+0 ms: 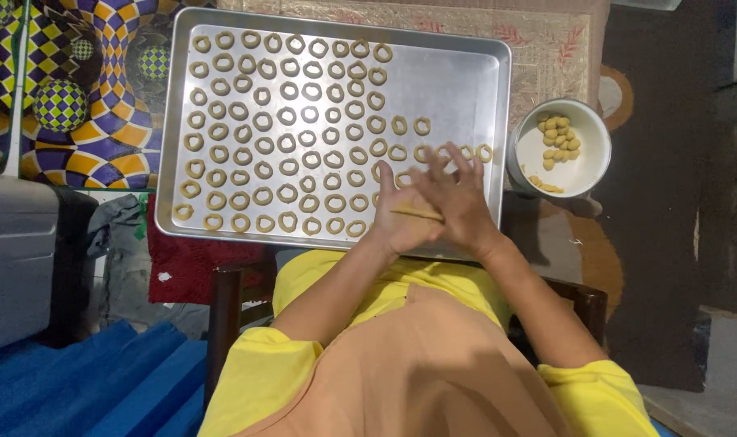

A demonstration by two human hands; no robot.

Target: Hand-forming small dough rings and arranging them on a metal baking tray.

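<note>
Rolling between your flat palms, a thin, pale tan dough strand [417, 214] pokes out at 9 o'clock from your right hand [457, 202], pressed over your left hand [401, 214]. Both hands lie flat, fingers extended, above the metal tray [465, 89]. Dough rings [288, 129] fill rows at 10 o'clock; a white bowl [583, 174] of dough pieces [559, 137] sits at 2 o'clock.

A metal baking tray [465, 81] of dough rings [263, 121] and a white bowl [595, 154] sit on a patterned mat [546, 48].
</note>
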